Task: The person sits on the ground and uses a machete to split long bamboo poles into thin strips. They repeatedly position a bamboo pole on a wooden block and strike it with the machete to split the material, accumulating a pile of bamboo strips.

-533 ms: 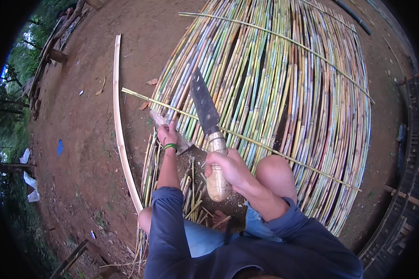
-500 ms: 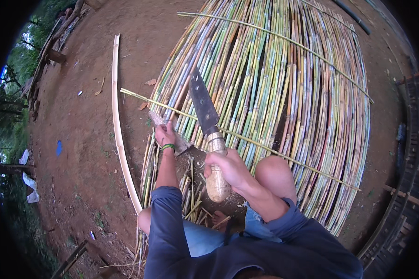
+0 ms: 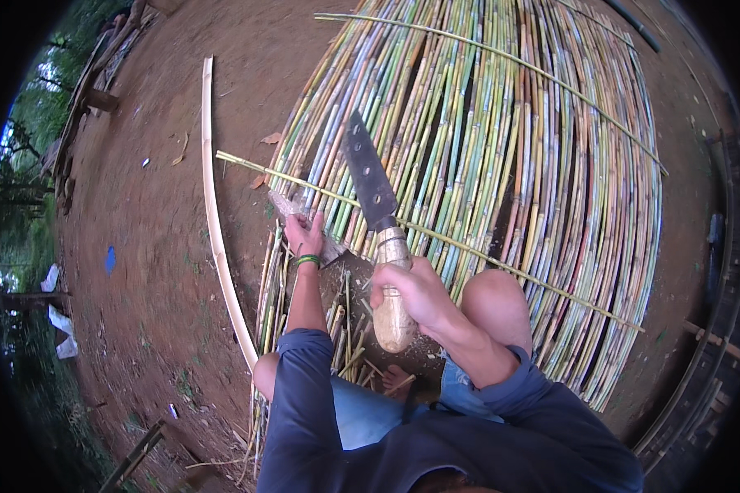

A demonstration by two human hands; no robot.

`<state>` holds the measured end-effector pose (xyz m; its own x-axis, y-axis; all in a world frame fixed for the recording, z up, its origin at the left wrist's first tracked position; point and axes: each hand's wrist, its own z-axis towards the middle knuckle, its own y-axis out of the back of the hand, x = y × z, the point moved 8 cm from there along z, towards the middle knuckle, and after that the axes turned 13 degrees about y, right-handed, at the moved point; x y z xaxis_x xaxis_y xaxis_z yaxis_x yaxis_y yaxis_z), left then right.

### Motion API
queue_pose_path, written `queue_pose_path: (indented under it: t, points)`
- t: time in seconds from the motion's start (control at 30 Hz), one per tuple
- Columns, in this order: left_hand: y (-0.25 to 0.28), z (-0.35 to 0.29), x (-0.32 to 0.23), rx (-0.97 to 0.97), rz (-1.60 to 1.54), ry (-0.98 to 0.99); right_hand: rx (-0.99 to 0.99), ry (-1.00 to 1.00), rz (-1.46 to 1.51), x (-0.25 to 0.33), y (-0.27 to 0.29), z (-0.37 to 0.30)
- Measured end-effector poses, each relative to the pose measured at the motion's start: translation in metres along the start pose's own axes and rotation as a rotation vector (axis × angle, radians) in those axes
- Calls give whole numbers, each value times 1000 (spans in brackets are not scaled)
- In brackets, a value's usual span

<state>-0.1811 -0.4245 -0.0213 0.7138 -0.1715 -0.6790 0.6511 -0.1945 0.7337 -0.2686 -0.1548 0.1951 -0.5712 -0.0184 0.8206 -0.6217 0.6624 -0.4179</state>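
My right hand point(image 3: 413, 289) grips the thick pale wooden handle of a large knife point(image 3: 370, 174). Its dark, broad blade has holes and points away from me, raised over the stalks. Low on the left, my left hand point(image 3: 304, 237), with a green wristband, is closed around the near end of a thin cane stalk point(image 3: 313, 197). A pale wooden block point(image 3: 332, 248) lies under that hand. Many jointed green, yellow and purplish canes point(image 3: 452, 189) lie side by side in front of me, with crosswise canes point(image 3: 501, 269) over them. The left fingertips are partly hidden.
Short cut cane pieces point(image 3: 349, 337) lie between my knees by my bare foot point(image 3: 396, 379). A long split bamboo strip point(image 3: 214, 205) stretches along the left on brown soil point(image 3: 156, 246). A dark slatted structure point(image 3: 707, 370) curves along the right side.
The knife has shifted slightly to the right, still upright in my right hand. My left hand has moved a little to the right, staying by the block.
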Motion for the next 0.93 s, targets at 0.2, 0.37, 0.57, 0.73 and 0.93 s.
queue_pose_path:
  t: [0.2,0.37,0.57,0.73,0.93]
  points:
    - [12,0,-2,-55,-72,-66,42,-18,-80,-6,-6,3]
    - [26,10,-5,17,213,-2,36,-27,-229,-3,-20,-12]
    - [85,-64,-46,613,411,178,-131,-248,-566,-22,20,-50]
    - [276,-157,-52,603,165,270,-182,-390,-695,11,3,-141]
    - [479,-380,82,1005,812,459,-453,-446,-695,107,1,-307]
